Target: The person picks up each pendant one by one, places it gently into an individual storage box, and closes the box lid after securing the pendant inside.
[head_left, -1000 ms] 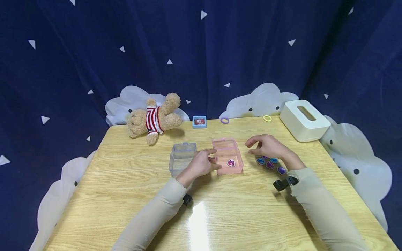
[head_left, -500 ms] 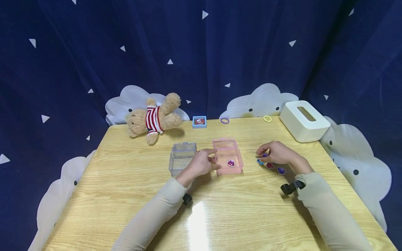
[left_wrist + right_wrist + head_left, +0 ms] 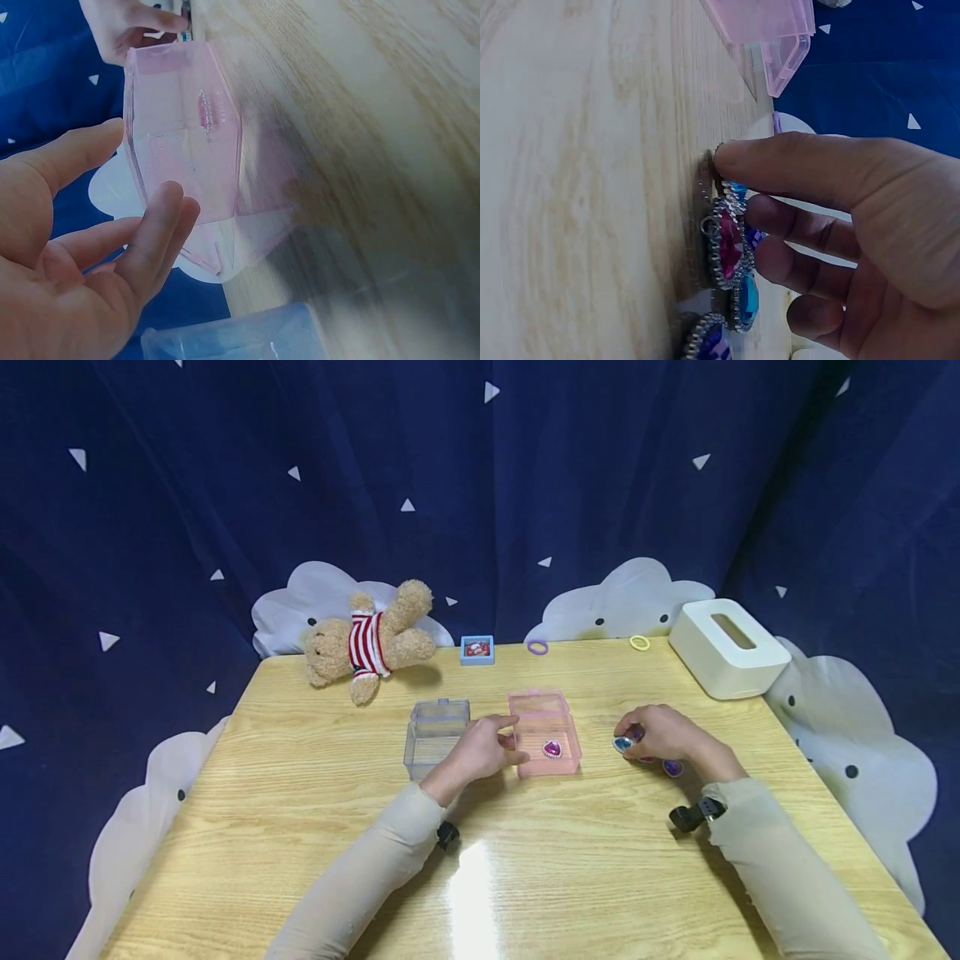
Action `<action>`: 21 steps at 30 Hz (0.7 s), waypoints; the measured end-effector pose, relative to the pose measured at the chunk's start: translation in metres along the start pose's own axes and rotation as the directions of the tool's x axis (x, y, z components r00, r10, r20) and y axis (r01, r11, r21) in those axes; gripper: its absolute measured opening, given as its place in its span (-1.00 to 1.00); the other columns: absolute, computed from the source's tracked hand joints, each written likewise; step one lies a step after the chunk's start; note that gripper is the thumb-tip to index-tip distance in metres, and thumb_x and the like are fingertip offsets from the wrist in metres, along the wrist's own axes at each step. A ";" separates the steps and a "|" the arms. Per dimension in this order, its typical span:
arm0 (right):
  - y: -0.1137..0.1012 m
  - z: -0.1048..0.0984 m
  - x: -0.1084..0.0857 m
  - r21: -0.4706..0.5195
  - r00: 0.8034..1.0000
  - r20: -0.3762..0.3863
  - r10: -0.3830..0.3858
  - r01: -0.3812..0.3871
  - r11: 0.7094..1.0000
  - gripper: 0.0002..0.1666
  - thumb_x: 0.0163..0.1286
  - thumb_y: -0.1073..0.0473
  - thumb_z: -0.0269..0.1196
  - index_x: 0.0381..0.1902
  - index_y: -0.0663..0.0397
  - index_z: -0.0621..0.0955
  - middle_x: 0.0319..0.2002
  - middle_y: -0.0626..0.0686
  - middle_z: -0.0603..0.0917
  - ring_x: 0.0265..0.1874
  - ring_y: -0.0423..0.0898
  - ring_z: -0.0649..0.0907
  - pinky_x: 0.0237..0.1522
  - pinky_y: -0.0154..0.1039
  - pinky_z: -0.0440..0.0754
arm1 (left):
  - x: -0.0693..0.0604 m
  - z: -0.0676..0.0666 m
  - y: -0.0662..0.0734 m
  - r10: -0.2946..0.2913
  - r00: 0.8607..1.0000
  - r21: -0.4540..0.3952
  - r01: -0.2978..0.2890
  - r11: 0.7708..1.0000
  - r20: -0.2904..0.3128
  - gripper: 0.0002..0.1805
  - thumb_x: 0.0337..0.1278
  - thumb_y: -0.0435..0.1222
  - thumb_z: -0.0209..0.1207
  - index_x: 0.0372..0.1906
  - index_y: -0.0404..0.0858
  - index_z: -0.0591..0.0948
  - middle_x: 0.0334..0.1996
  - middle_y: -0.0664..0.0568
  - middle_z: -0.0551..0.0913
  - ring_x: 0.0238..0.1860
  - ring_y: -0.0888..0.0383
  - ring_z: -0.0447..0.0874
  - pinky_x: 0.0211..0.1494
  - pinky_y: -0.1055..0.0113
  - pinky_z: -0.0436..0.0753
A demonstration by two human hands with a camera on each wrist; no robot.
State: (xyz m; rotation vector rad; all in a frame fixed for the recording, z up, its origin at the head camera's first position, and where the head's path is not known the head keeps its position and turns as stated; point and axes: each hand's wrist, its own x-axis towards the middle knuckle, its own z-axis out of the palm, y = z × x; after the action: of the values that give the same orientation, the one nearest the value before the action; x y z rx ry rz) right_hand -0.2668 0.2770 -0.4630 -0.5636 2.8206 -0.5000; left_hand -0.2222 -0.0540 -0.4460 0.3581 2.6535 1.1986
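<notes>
"How are the hands placed?"

"At the right of the tabletop [image 3: 570, 860], a blue gem [image 3: 622, 744] is pinched by the right hand [image 3: 663, 732]; the grip on its far side is hard to make out. The left wall of the open pink box [image 3: 549, 767] is touched by the left hand [image 3: 478, 752], whose fingers are relaxed and spread."

"Which gems are obscured?"

"In the head view, the red gem [image 3: 730, 251] is mostly covered by the right hand and a second blue gem [image 3: 748, 300] is concealed; both are revealed in the right wrist view. There, the near purple gem [image 3: 672, 768] is cut off at the lower edge."

"And farther left?"

"A pink gem [image 3: 552, 749] is contained in the pink box. The bluish-grey box [image 3: 438, 720] is partly overlapped by the left hand and is cropped in the left wrist view."
</notes>
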 end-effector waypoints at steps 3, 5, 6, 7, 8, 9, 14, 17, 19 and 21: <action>-0.001 0.001 0.000 -0.019 1.000 -0.002 0.003 -0.003 1.000 -0.68 0.06 0.12 0.53 -0.18 -0.05 0.75 -0.25 -0.03 0.72 -0.25 -0.11 0.66 -0.13 -0.08 0.65 | 0.000 0.000 0.000 -0.003 1.000 0.004 0.003 1.000 0.000 -0.19 -0.06 -0.21 0.51 0.38 -0.23 0.47 0.25 -0.15 0.60 -0.01 0.06 0.77 0.21 0.16 0.67; -0.001 0.001 0.000 -0.031 1.000 -0.003 0.008 -0.008 0.999 -0.69 0.06 0.12 0.53 -0.19 -0.07 0.74 -0.25 -0.04 0.71 -0.25 -0.12 0.65 -0.13 -0.08 0.65 | 0.000 0.000 0.001 -0.003 1.000 0.008 0.003 1.000 0.001 -0.19 -0.05 -0.21 0.51 0.38 -0.24 0.47 0.26 -0.15 0.60 0.00 0.05 0.77 0.21 0.16 0.67; -0.001 0.002 0.000 -0.034 1.000 -0.004 0.013 -0.013 0.999 -0.69 0.06 0.12 0.53 -0.20 -0.08 0.74 -0.25 -0.04 0.71 -0.25 -0.12 0.65 -0.13 -0.08 0.65 | 0.000 0.000 0.001 -0.001 1.000 0.011 0.001 1.000 0.001 -0.19 -0.04 -0.20 0.50 0.38 -0.24 0.47 0.26 -0.15 0.60 0.00 0.05 0.77 0.21 0.16 0.66; -0.002 0.002 0.000 -0.037 1.000 -0.004 0.012 -0.013 0.999 -0.70 0.06 0.11 0.53 -0.20 -0.09 0.74 -0.26 -0.05 0.70 -0.26 -0.13 0.64 -0.13 -0.07 0.64 | 0.000 0.000 0.000 0.000 1.000 0.013 0.000 1.000 0.002 -0.19 -0.04 -0.20 0.50 0.38 -0.24 0.47 0.26 -0.15 0.60 0.00 0.05 0.77 0.22 0.16 0.66; -0.002 0.002 -0.001 -0.037 1.000 -0.005 0.015 -0.015 0.999 -0.70 0.06 0.11 0.53 -0.21 -0.09 0.73 -0.26 -0.05 0.70 -0.27 -0.13 0.64 -0.14 -0.07 0.64 | 0.000 0.000 0.000 -0.001 1.000 0.014 0.001 1.000 0.003 -0.19 -0.04 -0.21 0.50 0.39 -0.24 0.46 0.25 -0.15 0.61 0.01 0.05 0.77 0.22 0.16 0.66; -0.002 0.002 -0.001 -0.035 1.000 -0.008 0.016 -0.016 0.999 -0.70 0.06 0.11 0.53 -0.21 -0.10 0.73 -0.26 -0.06 0.69 -0.27 -0.13 0.63 -0.14 -0.07 0.63 | 0.000 0.001 0.000 0.002 1.000 0.016 -0.002 1.000 0.003 -0.19 -0.04 -0.20 0.50 0.38 -0.24 0.47 0.25 -0.15 0.61 0.01 0.04 0.77 0.22 0.16 0.66; -0.001 -0.001 -0.002 0.044 1.000 -0.028 -0.013 0.014 0.999 -0.71 0.12 0.12 0.49 -0.16 -0.11 0.71 -0.23 -0.06 0.72 -0.26 -0.12 0.63 -0.17 -0.14 0.62 | 0.000 0.001 0.000 0.001 1.000 0.011 -0.001 1.000 0.006 -0.19 -0.03 -0.21 0.50 0.39 -0.25 0.46 0.26 -0.15 0.60 0.01 0.04 0.77 0.19 0.19 0.68; 0.000 -0.004 -0.002 0.118 0.999 -0.043 -0.031 0.036 0.992 -0.69 0.16 0.13 0.47 -0.11 -0.10 0.70 -0.21 -0.06 0.73 -0.32 -0.14 0.61 -0.27 -0.23 0.60 | 0.000 0.000 0.000 -0.002 1.000 0.004 0.002 1.000 0.010 -0.18 -0.03 -0.21 0.50 0.39 -0.25 0.45 0.25 -0.15 0.60 0.01 0.05 0.77 0.15 0.20 0.69; -0.001 -0.005 -0.001 0.156 0.998 -0.059 -0.038 0.046 0.987 -0.66 0.17 0.12 0.48 -0.08 -0.08 0.70 -0.20 -0.05 0.73 -0.36 -0.16 0.59 -0.34 -0.29 0.58 | 0.000 0.000 0.000 -0.007 1.000 0.001 0.007 1.000 0.012 -0.18 -0.03 -0.21 0.50 0.40 -0.24 0.45 0.24 -0.14 0.61 0.00 0.05 0.77 0.15 0.20 0.69; -0.002 -0.007 0.000 0.181 0.997 -0.073 -0.036 0.049 0.982 -0.64 0.18 0.10 0.48 -0.05 -0.07 0.70 -0.20 -0.04 0.72 -0.41 -0.16 0.56 -0.42 -0.32 0.56 | 0.000 0.000 0.000 -0.011 1.000 0.000 0.011 1.000 0.014 -0.18 -0.03 -0.21 0.50 0.40 -0.23 0.44 0.24 -0.14 0.61 0.00 0.06 0.77 0.17 0.19 0.69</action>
State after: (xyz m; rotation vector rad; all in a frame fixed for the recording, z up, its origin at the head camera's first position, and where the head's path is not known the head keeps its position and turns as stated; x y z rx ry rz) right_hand -0.2677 0.2774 -0.4558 -0.5809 2.7916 -0.7914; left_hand -0.2224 -0.0539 -0.4455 0.3506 2.6404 1.1893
